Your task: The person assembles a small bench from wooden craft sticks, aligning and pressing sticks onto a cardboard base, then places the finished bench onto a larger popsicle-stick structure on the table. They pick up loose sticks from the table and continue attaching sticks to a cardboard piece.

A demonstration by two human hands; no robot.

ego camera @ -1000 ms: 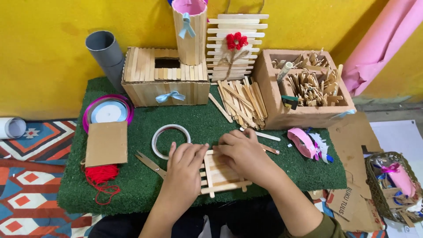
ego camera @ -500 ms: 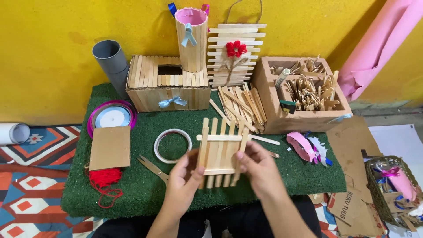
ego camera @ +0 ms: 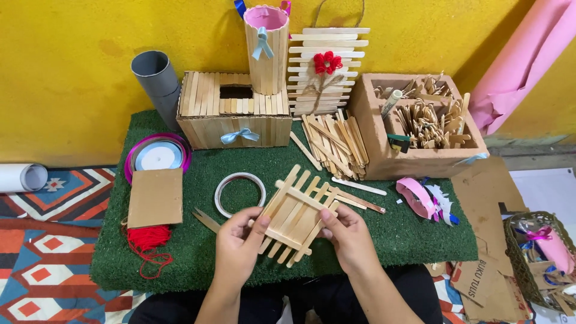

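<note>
Stick panel (ego camera: 297, 213) btwn both hands

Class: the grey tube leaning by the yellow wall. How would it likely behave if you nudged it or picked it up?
The grey tube is round and already tilted, so a nudge would probably tip it and let it roll. It is hollow and open-topped, so likely light. Its wall looks rigid, probably not floppy.

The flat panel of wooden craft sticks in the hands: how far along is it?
Done: the flat panel of wooden craft sticks already has its slats side by side with two cross sticks over them. In hand: the left hand and right hand hold it tilted above the green turf mat. Left: loose wooden sticks remain piled, and the white tape ring lies unused.
</note>
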